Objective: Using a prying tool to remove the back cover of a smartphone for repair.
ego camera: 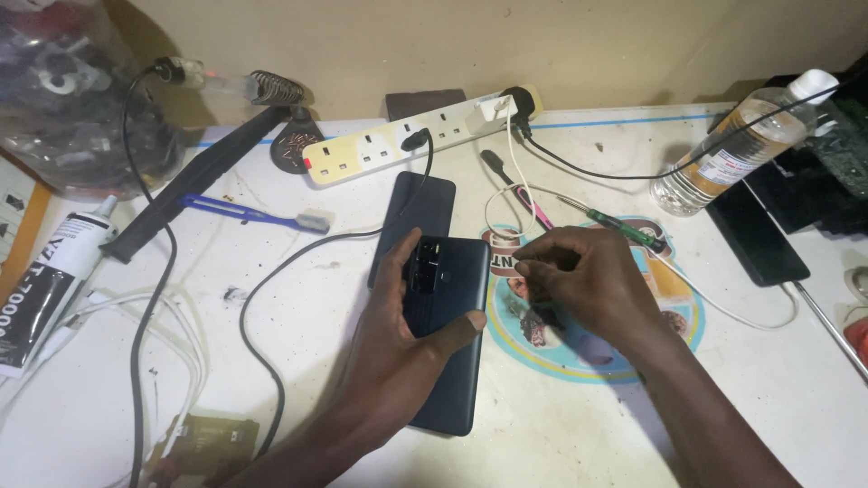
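My left hand point(398, 339) grips a dark smartphone point(448, 298) lying back-up on the white table, thumb on one side edge and fingers on the other. The phone's camera strip faces up. My right hand point(588, 280) hovers just right of the phone with its fingertips pinched together near the phone's upper right edge; whether they hold something small I cannot tell. A second dark phone point(418, 212) lies behind the first, partly covered by it. A green-handled screwdriver point(624, 228) lies just beyond my right hand.
A cream power strip point(389, 145) with plugs and cables sits at the back. A blue toothbrush point(253, 215), glue tube point(50, 276), soldering iron stand point(294, 140), plastic bottle point(732, 149), another dark phone point(755, 237) and a round sticker point(597, 348) surround the hands.
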